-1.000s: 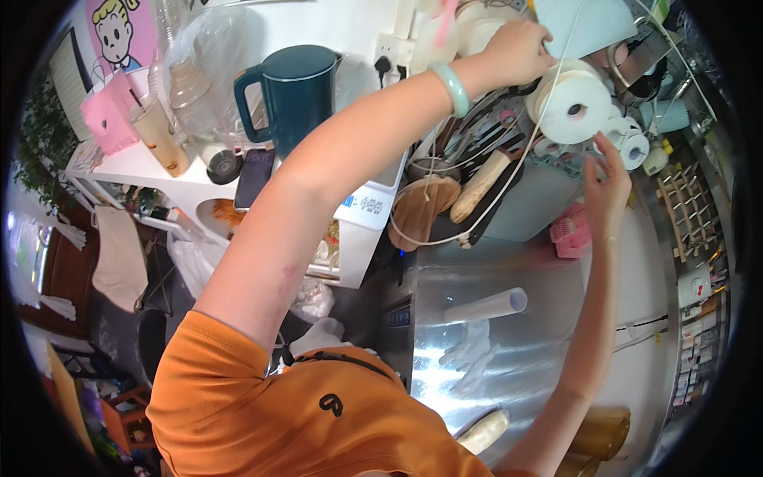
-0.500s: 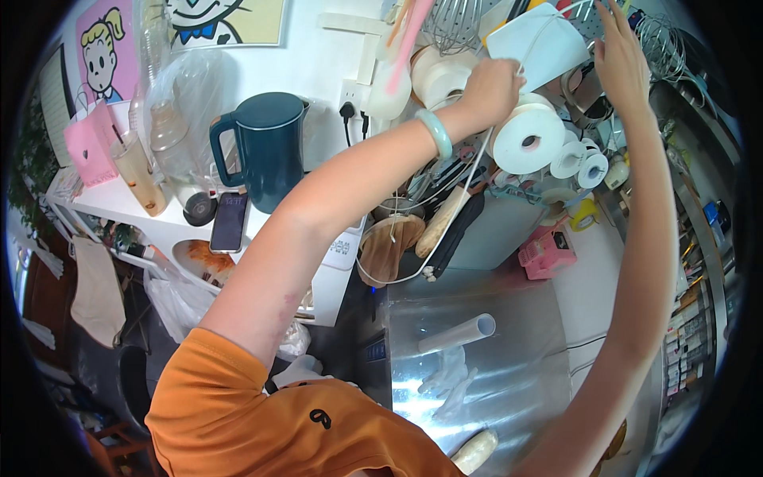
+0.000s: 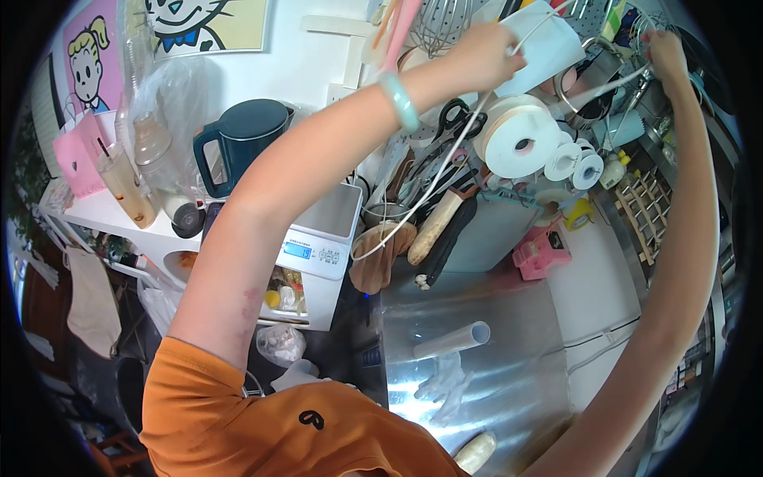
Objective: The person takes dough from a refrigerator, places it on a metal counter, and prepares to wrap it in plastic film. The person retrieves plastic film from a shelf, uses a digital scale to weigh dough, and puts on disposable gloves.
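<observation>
A thin white cord (image 3: 442, 168) is strung between my hands and hangs down in a long loop from the left one. My left hand (image 3: 483, 60), with a pale green bangle on its wrist, is closed on the cord in front of a pale blue sheet-like thing (image 3: 548, 52). Out at the upper right, my right hand (image 3: 666, 56) pinches another stretch of the cord beside some wire whisks (image 3: 642, 32). Below my left hand are white ribbon rolls (image 3: 520, 143) and black-handled scissors (image 3: 459, 119). The loop's low end hangs by a brown cloth-like piece (image 3: 383, 270).
A dark teal kettle (image 3: 248, 139) and white kitchen scale (image 3: 318, 258) stand on the left shelf. The steel worktop (image 3: 517, 334) below holds a white tube (image 3: 451, 340) and a crumpled clear glove (image 3: 447, 385). A pink box (image 3: 542, 254) stands beyond; a wooden lattice (image 3: 644, 211) is at right.
My right hand has moved right and down, drawing out more cord. My left hand has shifted slightly left and up. The view has shifted, and the scale's display now shows.
</observation>
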Motion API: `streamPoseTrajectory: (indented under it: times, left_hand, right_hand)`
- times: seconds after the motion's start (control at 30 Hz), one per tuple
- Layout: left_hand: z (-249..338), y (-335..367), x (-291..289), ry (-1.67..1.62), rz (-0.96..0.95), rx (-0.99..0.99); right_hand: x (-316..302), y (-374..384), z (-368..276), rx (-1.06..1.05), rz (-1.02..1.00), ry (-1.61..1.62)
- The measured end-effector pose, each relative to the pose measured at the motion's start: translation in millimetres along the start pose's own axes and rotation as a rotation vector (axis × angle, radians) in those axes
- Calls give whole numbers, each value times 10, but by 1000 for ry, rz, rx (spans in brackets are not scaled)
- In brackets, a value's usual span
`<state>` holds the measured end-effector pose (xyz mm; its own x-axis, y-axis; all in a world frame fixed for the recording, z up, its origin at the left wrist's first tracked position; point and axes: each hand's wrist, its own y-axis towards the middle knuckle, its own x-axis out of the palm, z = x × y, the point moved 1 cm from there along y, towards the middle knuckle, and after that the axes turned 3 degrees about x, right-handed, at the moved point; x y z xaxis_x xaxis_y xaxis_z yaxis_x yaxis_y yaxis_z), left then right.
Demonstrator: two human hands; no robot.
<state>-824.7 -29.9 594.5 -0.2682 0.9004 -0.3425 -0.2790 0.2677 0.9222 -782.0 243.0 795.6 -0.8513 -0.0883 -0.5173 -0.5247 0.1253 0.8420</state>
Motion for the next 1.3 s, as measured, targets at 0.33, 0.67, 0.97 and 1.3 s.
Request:
streamPoseTrajectory:
  times: [0.33, 0.67, 0.97, 1.3]
  left_hand:
    - [-319, 380, 190, 41, 265, -119]
    - [-471, 330, 476, 12, 299, 34]
    - [-173, -18, 179, 65, 37, -11]
    - [550, -1808, -941, -86, 66, -114]
  right_hand:
    - [1016, -812, -276, -12, -464, 10]
    - [1110, -1855, -86, 154, -539, 133]
    - [1025, -2032, -138, -160, -178, -49]
    - [759, -3167, -954, -72, -377, 656]
